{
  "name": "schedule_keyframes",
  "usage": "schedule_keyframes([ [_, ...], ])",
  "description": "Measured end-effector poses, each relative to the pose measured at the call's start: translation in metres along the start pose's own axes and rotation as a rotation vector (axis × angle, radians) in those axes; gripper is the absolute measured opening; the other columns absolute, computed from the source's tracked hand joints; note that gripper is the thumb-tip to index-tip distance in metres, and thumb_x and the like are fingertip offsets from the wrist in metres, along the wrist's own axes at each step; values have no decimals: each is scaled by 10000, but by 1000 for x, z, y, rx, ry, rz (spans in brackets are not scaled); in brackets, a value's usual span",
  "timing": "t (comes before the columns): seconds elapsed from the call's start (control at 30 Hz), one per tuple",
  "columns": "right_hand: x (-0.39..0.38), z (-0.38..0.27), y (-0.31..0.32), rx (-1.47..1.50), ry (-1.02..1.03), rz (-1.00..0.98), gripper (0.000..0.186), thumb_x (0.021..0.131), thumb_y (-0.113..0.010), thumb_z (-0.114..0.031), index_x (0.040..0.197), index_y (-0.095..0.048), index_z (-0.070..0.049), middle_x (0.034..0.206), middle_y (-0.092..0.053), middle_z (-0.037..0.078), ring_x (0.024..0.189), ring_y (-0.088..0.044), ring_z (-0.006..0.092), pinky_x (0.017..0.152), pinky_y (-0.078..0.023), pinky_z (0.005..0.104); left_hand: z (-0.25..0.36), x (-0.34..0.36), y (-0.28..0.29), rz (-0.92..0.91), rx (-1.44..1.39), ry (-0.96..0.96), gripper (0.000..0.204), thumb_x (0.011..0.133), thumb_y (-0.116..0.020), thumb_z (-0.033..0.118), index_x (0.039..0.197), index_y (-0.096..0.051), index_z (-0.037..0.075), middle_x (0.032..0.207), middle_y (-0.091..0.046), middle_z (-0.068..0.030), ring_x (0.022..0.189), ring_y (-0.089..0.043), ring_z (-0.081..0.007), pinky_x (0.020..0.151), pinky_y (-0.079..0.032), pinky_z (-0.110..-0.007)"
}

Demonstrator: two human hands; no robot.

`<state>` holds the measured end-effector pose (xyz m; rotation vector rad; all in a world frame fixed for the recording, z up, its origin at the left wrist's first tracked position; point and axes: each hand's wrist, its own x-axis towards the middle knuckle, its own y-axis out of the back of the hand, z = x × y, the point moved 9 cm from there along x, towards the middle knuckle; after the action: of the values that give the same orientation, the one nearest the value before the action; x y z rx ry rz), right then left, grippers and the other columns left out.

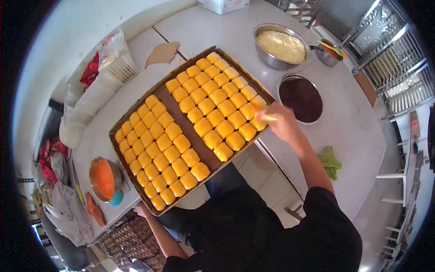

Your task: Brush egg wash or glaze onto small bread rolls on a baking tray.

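Smooth white wall (68,43) beyond the left edge of the pale grey, flat surface (353,131); dark seam in its far-left part. Pale square-tiled floor (267,183) below the near edge. Silvery metal racks (387,63) past far-right corner, glare bright. White barred frame (392,176) off right edge.

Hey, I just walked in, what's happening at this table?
A person has a large tray of glossy yellow buns in two blocks. The right hand, blurred, is at the tray's right edge, seemingly holding something small and yellowish. The left hand is by the tray's near corner, partly hidden. The buns along the far-right edge look paler. Orange liquid sits in a bowl to the left; pale shreds and dark granules sit in containers to the right.
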<state>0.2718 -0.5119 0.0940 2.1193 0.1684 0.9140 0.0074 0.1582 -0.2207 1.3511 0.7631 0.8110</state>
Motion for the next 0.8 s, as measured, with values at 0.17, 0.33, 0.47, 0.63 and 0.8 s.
schedule_keyframes([
  [0.17, 6, 7, -18, 216, -296, -489, 128, 744, -619, 25, 831, -657, -62, 808, -650, 62, 730, -620, 243, 628, -487, 339, 4, -4, -7, 29, 14, -63, 535, 774, -598, 397, 1145, -509, 22, 1096, -533, -189, 1007, -508, -420, 727, -486, -541],
  [0.33, 51, 7, -39, 28, 48, -396, 79, 789, -604, -80, 843, -661, -92, 789, -622, 108, 755, -614, 282, 663, -484, 373, 9, -13, -3, 84, 8, -167, 531, 774, -596, 392, 1145, -507, 22, 1095, -533, -190, 1008, -507, -422, 726, -487, -542],
  [0.47, 30, -18, -32, 118, 24, -369, 90, 792, -623, -120, 863, -665, -84, 812, -629, 117, 719, -614, 292, 645, -484, 379, 1, -12, -1, 100, 1, -147, 528, 774, -595, 389, 1144, -505, 22, 1094, -533, -190, 1008, -507, -423, 725, -487, -542],
  [0.63, 19, -1, -36, 249, -262, -654, 101, 797, -635, -134, 886, -669, -101, 819, -625, 125, 675, -597, 290, 633, -482, 353, 1, -8, -3, 77, 7, -109, 482, 803, -565, 358, 1158, -496, 39, 1113, -530, -182, 1012, -503, -418, 724, -485, -542],
  [0.8, 30, 34, -30, -62, -277, -287, 102, 807, -669, -77, 896, -645, -34, 845, -655, 57, 653, -584, 148, 605, -466, 250, 1, -9, -13, 136, 11, -96, 442, 834, -528, 320, 1184, -490, 52, 1128, -528, -174, 1022, -499, -408, 744, -473, -541],
])
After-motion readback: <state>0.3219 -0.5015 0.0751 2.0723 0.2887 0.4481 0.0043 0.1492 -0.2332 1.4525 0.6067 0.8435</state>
